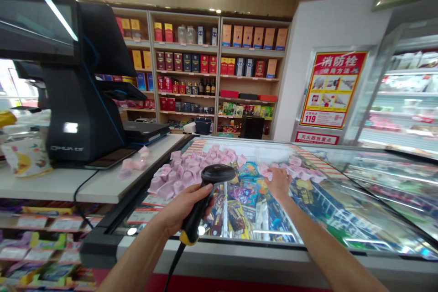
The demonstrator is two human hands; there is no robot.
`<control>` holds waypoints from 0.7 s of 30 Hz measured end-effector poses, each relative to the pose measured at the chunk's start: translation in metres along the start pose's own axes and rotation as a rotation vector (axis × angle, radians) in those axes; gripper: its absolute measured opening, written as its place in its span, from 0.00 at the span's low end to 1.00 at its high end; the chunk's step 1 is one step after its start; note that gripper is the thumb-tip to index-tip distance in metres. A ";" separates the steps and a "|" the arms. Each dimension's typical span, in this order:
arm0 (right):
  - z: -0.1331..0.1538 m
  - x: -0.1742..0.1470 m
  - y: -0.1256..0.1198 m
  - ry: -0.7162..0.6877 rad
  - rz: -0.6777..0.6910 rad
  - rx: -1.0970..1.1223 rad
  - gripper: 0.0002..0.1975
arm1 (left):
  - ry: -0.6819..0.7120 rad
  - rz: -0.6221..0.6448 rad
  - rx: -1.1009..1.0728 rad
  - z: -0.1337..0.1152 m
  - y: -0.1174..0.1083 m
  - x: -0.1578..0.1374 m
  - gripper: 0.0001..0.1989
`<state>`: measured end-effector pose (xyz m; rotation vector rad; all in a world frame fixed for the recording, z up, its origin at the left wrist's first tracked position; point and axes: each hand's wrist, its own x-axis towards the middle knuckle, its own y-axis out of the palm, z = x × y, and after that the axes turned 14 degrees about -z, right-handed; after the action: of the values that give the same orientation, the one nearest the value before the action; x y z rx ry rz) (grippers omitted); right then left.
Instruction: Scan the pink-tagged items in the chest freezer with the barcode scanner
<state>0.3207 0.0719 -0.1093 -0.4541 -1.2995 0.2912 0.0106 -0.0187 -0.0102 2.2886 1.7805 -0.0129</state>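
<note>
My left hand (pixel 186 205) is wrapped round the handle of a black and yellow barcode scanner (pixel 219 173), whose head faces right above a freezer's glass lid. A cable hangs from the bottom of its grip. Beyond the scanner, a heap of small pink cups (pixel 185 173) lies on the glass. Farther right, my right hand (pixel 278 182) reaches down with bent fingers onto one pink cup (pixel 265 171) of a smaller group. Its fingertips are partly hidden, but they appear closed on that cup. Several more pink cups (pixel 308 173) lie just right of this hand.
Under the glass are packaged frozen goods (pixel 246 191). On the left, a white counter (pixel 102 187) bears a black checkout terminal (pixel 78 91) and a few pink cups (pixel 137 162). Shelves of boxed bottles (pixel 186 61) line the back wall, beside a fire-hydrant sign (pixel 333 89).
</note>
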 end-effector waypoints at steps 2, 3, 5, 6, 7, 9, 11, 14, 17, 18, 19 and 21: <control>-0.008 0.001 0.000 -0.006 -0.020 -0.044 0.10 | -0.002 -0.003 -0.007 0.000 -0.003 0.001 0.11; -0.012 0.002 0.000 -0.015 -0.024 -0.063 0.10 | 0.003 -0.008 -0.007 0.000 -0.004 0.002 0.11; -0.019 0.003 0.000 -0.015 -0.024 -0.103 0.10 | 0.026 -0.023 0.002 0.001 -0.007 0.005 0.11; -0.022 0.004 0.000 -0.007 -0.024 -0.123 0.11 | 0.039 -0.032 0.004 0.002 -0.008 0.007 0.11; -0.025 0.005 0.000 0.001 -0.029 -0.140 0.11 | 0.049 -0.040 0.006 0.003 -0.010 0.009 0.11; -0.026 0.007 0.001 0.010 -0.065 -0.149 0.12 | 0.056 -0.052 0.006 0.005 -0.012 0.013 0.11; -0.021 0.010 0.002 -0.005 -0.123 -0.106 0.14 | 0.053 -0.050 0.001 0.008 -0.013 0.017 0.12; 0.001 0.018 0.012 -0.050 -0.136 0.035 0.17 | 0.047 -0.046 -0.002 0.010 -0.013 0.021 0.12; 0.033 0.031 0.032 -0.084 -0.014 0.173 0.18 | 0.029 -0.055 -0.001 0.011 -0.013 0.022 0.12; 0.044 0.036 0.041 -0.093 0.044 0.205 0.19 | 0.019 -0.062 0.000 0.011 -0.013 0.022 0.12; 0.054 0.040 0.049 -0.097 0.103 0.223 0.20 | 0.007 -0.070 0.000 0.011 -0.014 0.021 0.12; 0.071 0.047 0.065 -0.083 0.220 0.214 0.23 | -0.015 -0.092 -0.001 0.010 -0.015 0.019 0.12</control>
<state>0.2668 0.1616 -0.0860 -0.4060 -1.2839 0.6322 0.0022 0.0006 -0.0260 2.1985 1.8756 -0.0451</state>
